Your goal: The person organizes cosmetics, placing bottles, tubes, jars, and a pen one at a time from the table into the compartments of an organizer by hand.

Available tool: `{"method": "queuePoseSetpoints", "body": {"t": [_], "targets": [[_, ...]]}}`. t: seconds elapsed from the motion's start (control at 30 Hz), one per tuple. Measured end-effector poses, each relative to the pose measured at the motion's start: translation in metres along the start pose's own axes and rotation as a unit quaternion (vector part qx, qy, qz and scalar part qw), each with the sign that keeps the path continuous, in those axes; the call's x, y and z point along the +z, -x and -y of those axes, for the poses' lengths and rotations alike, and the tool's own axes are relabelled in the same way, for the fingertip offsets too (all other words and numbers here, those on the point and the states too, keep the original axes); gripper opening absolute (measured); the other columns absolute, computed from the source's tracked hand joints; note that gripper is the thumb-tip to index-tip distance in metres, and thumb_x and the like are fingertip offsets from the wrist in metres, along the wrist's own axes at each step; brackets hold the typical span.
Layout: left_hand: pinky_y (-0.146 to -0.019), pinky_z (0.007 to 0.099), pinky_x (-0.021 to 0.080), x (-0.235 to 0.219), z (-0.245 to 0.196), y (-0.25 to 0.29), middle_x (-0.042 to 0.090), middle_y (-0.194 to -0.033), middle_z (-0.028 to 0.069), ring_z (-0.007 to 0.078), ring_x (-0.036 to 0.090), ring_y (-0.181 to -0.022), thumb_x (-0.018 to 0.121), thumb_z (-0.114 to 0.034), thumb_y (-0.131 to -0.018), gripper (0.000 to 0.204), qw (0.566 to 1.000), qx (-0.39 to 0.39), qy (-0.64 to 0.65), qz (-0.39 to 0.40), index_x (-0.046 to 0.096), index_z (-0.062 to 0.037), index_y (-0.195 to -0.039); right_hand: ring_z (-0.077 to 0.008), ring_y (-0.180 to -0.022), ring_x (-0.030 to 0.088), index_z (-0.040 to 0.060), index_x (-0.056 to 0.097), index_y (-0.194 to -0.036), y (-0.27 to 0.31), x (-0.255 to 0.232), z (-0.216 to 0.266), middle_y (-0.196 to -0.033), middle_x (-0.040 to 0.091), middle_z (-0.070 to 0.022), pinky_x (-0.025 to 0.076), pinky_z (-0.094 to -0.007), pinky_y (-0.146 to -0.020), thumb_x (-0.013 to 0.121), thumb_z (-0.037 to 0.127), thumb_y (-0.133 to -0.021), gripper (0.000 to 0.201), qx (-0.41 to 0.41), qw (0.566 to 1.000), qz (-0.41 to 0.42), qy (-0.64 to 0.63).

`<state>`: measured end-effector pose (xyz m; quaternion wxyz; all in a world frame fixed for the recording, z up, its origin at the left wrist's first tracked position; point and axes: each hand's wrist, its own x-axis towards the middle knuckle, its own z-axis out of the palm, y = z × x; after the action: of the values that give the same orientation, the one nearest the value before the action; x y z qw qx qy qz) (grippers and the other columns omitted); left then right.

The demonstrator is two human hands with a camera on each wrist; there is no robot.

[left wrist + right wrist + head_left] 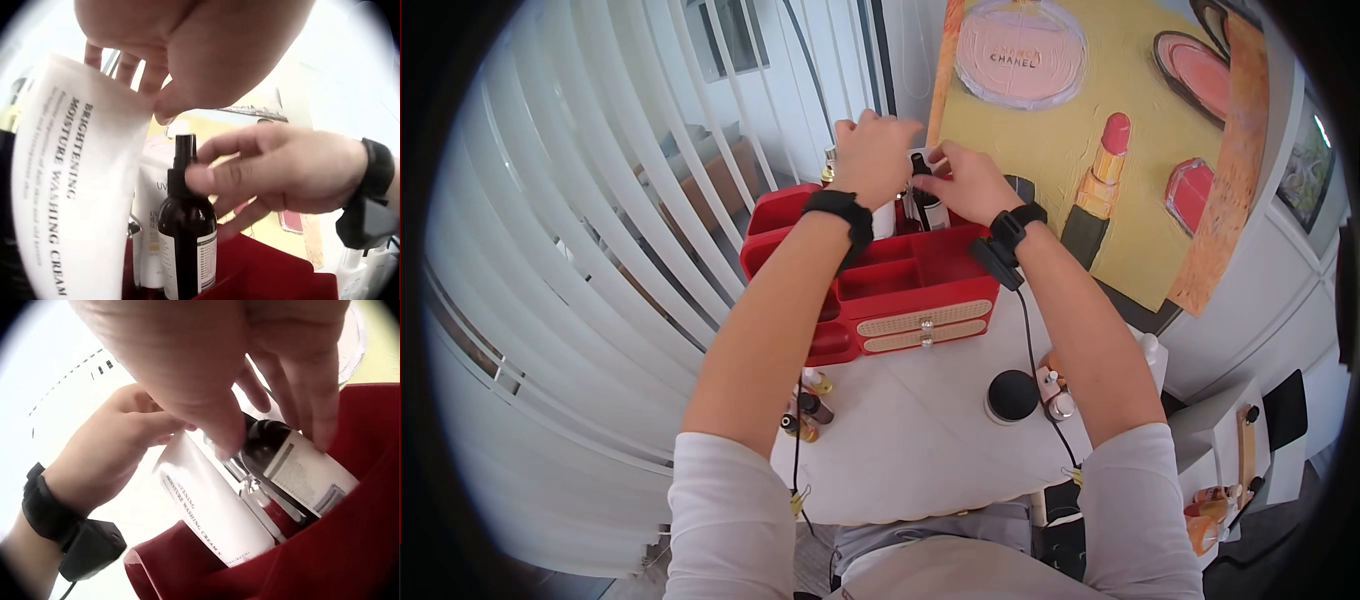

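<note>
The red organizer (945, 292) stands on the table with bottles and tubes in its rear compartment. At that compartment my left hand (875, 155) pinches the top end of a white washing cream tube (75, 181), its fingers behind the tube and its thumb in front. Beside it my right hand (975, 185) holds a dark spray bottle (187, 219) round the neck, thumb on the near side. In the right wrist view the tube (212, 503) and the labelled bottle (306, 469) lean inside the red wall. A second white tube (152, 219) stands behind the bottle.
Small bottles (815, 408) are on the table's left side. A black-lidded jar (1012, 396) and more small bottles (1060, 404) are on the right. Vertical blinds (600, 200) hang at left; a painted board (1040, 130) stands behind. Cables run along both arms.
</note>
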<state>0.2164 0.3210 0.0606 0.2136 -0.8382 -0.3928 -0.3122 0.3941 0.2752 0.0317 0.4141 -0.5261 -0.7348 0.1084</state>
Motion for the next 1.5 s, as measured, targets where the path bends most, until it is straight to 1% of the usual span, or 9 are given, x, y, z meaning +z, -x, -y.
{"method": "queuePoseSetpoints", "body": {"t": [0.13,0.37,0.6,0.63,0.73,0.93,1.3,1.4,1.5], "targets": [[-0.098,0.0485,0.044,-0.032,0.014,0.023,0.077,-0.105,0.007,0.0302,0.065,-0.112,0.072,-0.014,-0.093,0.029,0.997,0.004,0.057,-0.046,0.075,-0.0145,-0.123,-0.035,-0.102,0.076,-0.0052,0.065,-0.118,0.007,0.012,-0.022,-0.108,0.076,-0.0252,0.059,-0.0422,-0.089,0.088,0.026,-0.086,0.051,0.021,0.994,0.07,0.083],[-0.093,0.046,0.05,-0.094,0.031,0.078,0.075,-0.106,0.0111,0.0331,0.064,-0.11,0.076,-0.013,-0.092,0.022,0.996,0.012,0.08,-0.021,0.076,-0.006,-0.113,-0.0381,-0.092,0.076,-0.0048,0.068,-0.108,0.011,0.004,-0.003,-0.093,0.076,-0.0237,0.059,-0.045,-0.083,0.088,0.025,-0.084,0.043,0.011,0.998,-0.009,0.066],[-0.097,0.0478,0.049,-0.102,0.046,0.112,0.076,-0.103,0.0113,0.0337,0.064,-0.109,0.076,-0.017,-0.092,0.019,0.991,-0.036,0.13,-0.009,0.078,-0.0052,-0.108,-0.0306,-0.078,0.074,-0.0059,0.068,-0.111,0.006,0.024,0.01,-0.086,0.074,-0.019,0.058,-0.0398,-0.07,0.091,0.035,-0.082,0.055,-0.024,0.998,-0.037,0.042],[-0.096,0.0474,0.05,-0.104,0.047,0.116,0.076,-0.104,0.0119,0.0342,0.065,-0.108,0.077,-0.016,-0.092,0.019,0.989,-0.037,0.14,-0.017,0.078,-0.0044,-0.107,-0.0389,-0.087,0.076,-0.0046,0.068,-0.106,0.009,0.023,0.016,-0.087,0.075,-0.0222,0.058,-0.0463,-0.078,0.09,0.034,-0.083,0.05,-0.013,0.999,-0.037,0.018],[-0.097,0.0433,0.052,-0.113,0.049,0.127,0.076,-0.107,0.0138,0.0338,0.063,-0.108,0.077,-0.012,-0.092,0.02,0.989,-0.056,0.134,0.023,0.077,-0.0011,-0.109,-0.0388,-0.086,0.075,-0.0042,0.068,-0.104,0.007,0.022,0.018,-0.087,0.075,-0.022,0.058,-0.0463,-0.078,0.09,0.034,-0.083,0.049,-0.005,0.997,-0.035,0.063],[-0.09,0.041,0.052,-0.119,0.057,0.154,0.076,-0.104,0.0125,0.0306,0.063,-0.104,0.078,-0.012,-0.093,0.019,0.982,-0.081,0.17,0.03,0.077,-0.0017,-0.108,-0.03,-0.075,0.075,-0.0076,0.067,-0.109,0.006,0.022,0.003,-0.087,0.074,-0.0197,0.058,-0.0394,-0.069,0.093,0.031,-0.082,0.053,0.019,0.998,-0.025,0.06],[-0.086,0.0425,0.056,-0.129,0.067,0.191,0.076,-0.101,0.0142,0.0316,0.065,-0.105,0.079,-0.011,-0.091,0.017,0.979,-0.103,0.173,0.027,0.078,-0.002,-0.104,-0.0318,-0.104,0.075,-0.0043,0.066,-0.125,0.009,0.007,-0.015,-0.111,0.077,-0.0198,0.057,-0.0387,-0.095,0.097,0.022,-0.071,0.068,0.085,0.99,0.093,0.07],[-0.082,0.0375,0.052,-0.145,0.064,0.21,0.076,-0.104,0.01,0.0247,0.066,-0.102,0.078,-0.007,-0.092,0.016,0.977,-0.112,0.183,-0.009,0.077,-0.0023,-0.107,-0.0317,-0.111,0.073,-0.0028,0.065,-0.127,0.005,0.014,-0.028,-0.115,0.076,-0.0188,0.055,-0.0386,-0.1,0.098,0.02,-0.07,0.07,0.019,0.987,0.085,0.132],[-0.069,0.0286,0.047,-0.156,0.063,0.237,0.075,-0.101,0.0061,0.0146,0.066,-0.085,0.075,-0.004,-0.093,0.014,0.954,-0.186,0.233,0.025,0.076,-0.0031,-0.107,-0.0297,-0.113,0.071,-0.0014,0.063,-0.132,-0.001,0.019,-0.022,-0.115,0.075,-0.0171,0.053,-0.0371,-0.101,0.095,0.02,-0.073,0.07,0.096,0.972,0.179,0.12]]}}
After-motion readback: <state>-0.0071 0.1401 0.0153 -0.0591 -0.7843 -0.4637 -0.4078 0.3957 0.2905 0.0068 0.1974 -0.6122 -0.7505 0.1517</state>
